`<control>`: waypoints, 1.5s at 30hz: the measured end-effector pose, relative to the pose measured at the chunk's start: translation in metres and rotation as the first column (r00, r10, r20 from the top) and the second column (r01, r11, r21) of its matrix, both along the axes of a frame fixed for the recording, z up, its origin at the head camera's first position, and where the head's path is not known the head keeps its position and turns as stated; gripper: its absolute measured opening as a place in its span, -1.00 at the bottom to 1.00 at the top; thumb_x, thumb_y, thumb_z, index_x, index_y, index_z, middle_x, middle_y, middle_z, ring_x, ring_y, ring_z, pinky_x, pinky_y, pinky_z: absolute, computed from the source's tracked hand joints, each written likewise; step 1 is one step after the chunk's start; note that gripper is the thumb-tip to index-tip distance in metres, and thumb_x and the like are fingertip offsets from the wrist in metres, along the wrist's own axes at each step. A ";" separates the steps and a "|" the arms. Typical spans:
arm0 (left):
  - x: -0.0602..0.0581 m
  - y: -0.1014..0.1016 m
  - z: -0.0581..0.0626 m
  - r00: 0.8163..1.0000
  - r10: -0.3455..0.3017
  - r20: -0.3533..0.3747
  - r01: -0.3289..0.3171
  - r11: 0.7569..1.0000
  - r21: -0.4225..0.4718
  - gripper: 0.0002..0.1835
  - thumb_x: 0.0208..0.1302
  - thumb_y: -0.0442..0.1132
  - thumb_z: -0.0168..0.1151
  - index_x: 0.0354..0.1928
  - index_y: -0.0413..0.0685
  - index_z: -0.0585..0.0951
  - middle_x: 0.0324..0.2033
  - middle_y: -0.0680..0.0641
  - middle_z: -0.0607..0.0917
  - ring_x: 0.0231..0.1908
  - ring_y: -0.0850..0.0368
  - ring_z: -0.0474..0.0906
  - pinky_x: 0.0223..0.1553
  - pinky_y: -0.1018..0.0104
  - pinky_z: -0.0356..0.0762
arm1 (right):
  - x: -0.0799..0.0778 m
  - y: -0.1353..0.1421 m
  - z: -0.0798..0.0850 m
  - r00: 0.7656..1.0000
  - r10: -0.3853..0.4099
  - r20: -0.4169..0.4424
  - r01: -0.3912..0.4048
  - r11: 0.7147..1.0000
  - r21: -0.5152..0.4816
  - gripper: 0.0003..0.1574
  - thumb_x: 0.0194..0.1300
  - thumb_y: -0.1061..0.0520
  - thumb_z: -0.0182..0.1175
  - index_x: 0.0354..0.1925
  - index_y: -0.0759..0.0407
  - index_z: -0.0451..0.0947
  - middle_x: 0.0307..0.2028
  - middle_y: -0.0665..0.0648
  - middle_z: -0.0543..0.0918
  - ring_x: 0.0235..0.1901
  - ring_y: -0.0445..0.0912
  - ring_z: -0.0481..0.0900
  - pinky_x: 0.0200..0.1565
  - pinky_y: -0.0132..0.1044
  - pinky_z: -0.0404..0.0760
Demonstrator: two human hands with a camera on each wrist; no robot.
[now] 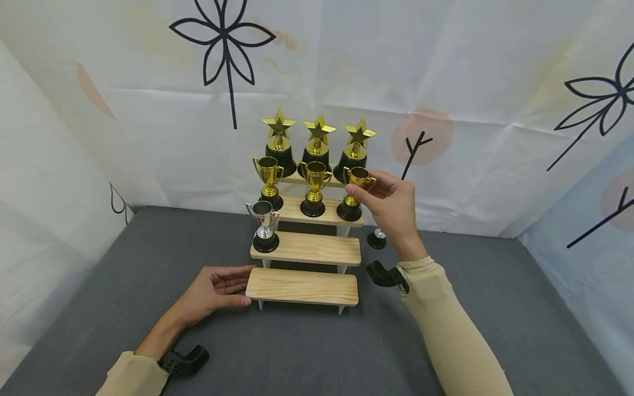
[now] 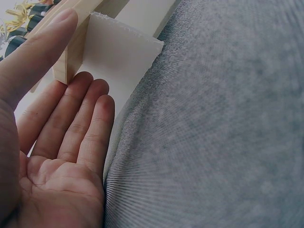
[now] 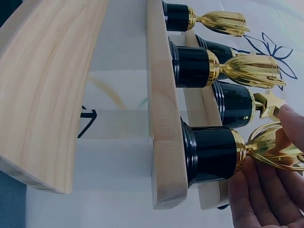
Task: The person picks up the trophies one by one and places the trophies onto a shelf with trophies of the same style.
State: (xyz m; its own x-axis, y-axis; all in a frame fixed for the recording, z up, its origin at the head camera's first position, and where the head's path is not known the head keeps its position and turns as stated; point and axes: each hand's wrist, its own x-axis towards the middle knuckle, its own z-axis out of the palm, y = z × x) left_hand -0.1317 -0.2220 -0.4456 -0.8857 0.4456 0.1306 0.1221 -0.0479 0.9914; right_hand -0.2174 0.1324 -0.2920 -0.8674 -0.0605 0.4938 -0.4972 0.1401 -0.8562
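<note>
A stepped wooden display stand (image 1: 302,286) rises in four tiers on the table. My right hand (image 1: 396,212) holds the cup of the gold trophy cup (image 3: 213,152) at the right end of the second tier from the top, thumb on one side and fingers behind. The trophy's black base meets the board. Two more gold trophy cups (image 1: 314,190) stand left of it on that tier. At the lowest board's left end, my left hand (image 1: 215,291) has its fingers extended against the stand's side, palm bare in the left wrist view.
Three gold star trophies (image 1: 317,148) fill the top tier. One silver trophy cup (image 1: 265,236) stands at the left of the third tier. Another silver trophy (image 1: 378,238), partly hidden by my right hand, is on the grey table (image 1: 446,330) right of the stand. A fabric backdrop (image 1: 346,71) hangs behind.
</note>
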 end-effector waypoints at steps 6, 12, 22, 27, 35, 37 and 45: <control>0.000 0.000 -0.001 1.000 0.002 0.001 -0.002 1.000 0.001 -0.25 0.11 -0.54 0.47 0.33 -0.60 0.36 0.27 -0.56 0.41 0.18 0.13 0.59 0.19 0.23 0.60 | 0.001 0.000 -0.001 1.000 -0.001 0.005 0.001 1.000 0.020 -0.51 0.16 0.30 0.50 0.08 0.38 0.67 -0.14 0.31 0.75 -0.23 -0.11 0.75 -0.10 -0.32 0.78; 0.000 0.000 0.000 1.000 0.000 -0.001 0.000 1.000 0.000 -0.25 0.11 -0.55 0.46 0.34 -0.60 0.36 0.27 -0.56 0.41 0.17 0.13 0.59 0.19 0.23 0.60 | 0.003 0.002 -0.003 1.000 0.010 0.012 -0.010 1.000 0.005 -0.49 0.16 0.31 0.51 0.09 0.36 0.67 -0.12 0.31 0.75 -0.16 -0.09 0.76 -0.05 -0.29 0.77; 0.000 0.000 0.000 1.000 -0.001 -0.008 0.001 1.000 0.001 -0.25 0.11 -0.55 0.46 0.33 -0.61 0.35 0.27 -0.57 0.41 0.17 0.13 0.59 0.18 0.24 0.60 | 0.007 0.006 -0.006 1.000 0.019 -0.004 -0.019 1.000 -0.015 -0.58 0.17 0.31 0.49 0.02 0.37 0.70 -0.15 0.29 0.75 -0.14 -0.04 0.75 -0.01 -0.24 0.76; 0.000 0.000 0.000 1.000 0.000 -0.006 0.000 1.000 0.000 -0.25 0.11 -0.54 0.46 0.33 -0.62 0.35 0.27 -0.58 0.41 0.16 0.13 0.60 0.18 0.23 0.61 | 0.008 0.010 -0.008 1.000 0.027 0.006 -0.027 0.999 -0.034 -0.58 0.18 0.33 0.48 0.03 0.38 0.69 -0.14 0.27 0.75 -0.11 -0.03 0.75 0.00 -0.24 0.75; 0.001 0.000 0.001 1.000 0.010 0.010 -0.010 1.000 -0.011 -0.25 0.11 -0.53 0.48 0.33 -0.59 0.36 0.27 -0.55 0.42 0.17 0.14 0.60 0.19 0.24 0.60 | 0.012 0.017 -0.012 1.000 0.008 0.022 -0.006 0.997 -0.074 -0.51 0.16 0.38 0.47 0.09 0.40 0.66 -0.06 0.27 0.75 -0.07 -0.03 0.74 0.02 -0.25 0.74; 0.001 0.001 0.001 1.000 0.010 0.011 -0.010 1.000 -0.012 -0.24 0.11 -0.53 0.48 0.34 -0.59 0.36 0.28 -0.55 0.42 0.17 0.15 0.60 0.19 0.24 0.60 | 0.014 0.019 -0.014 1.000 0.000 0.028 0.002 0.997 -0.073 -0.48 0.15 0.40 0.46 0.11 0.43 0.64 -0.04 0.30 0.74 -0.06 -0.03 0.73 0.03 -0.26 0.74; 0.001 0.001 0.002 1.000 0.015 0.013 -0.014 1.000 -0.018 -0.25 0.11 -0.52 0.48 0.34 -0.59 0.36 0.28 -0.55 0.42 0.16 0.14 0.60 0.19 0.25 0.60 | 0.021 0.029 -0.024 0.996 -0.045 0.072 0.048 0.998 -0.040 -0.44 0.18 0.38 0.45 0.16 0.45 0.59 0.01 0.35 0.71 -0.04 -0.11 0.71 0.07 -0.32 0.71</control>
State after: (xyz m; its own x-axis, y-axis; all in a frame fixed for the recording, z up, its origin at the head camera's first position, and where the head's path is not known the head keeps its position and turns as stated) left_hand -0.1305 -0.2209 -0.4439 -0.8937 0.4348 0.1108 0.1093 -0.0285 0.9936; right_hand -0.1962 0.1614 -0.3157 -0.9017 0.0002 0.4323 -0.4288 0.1256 -0.8946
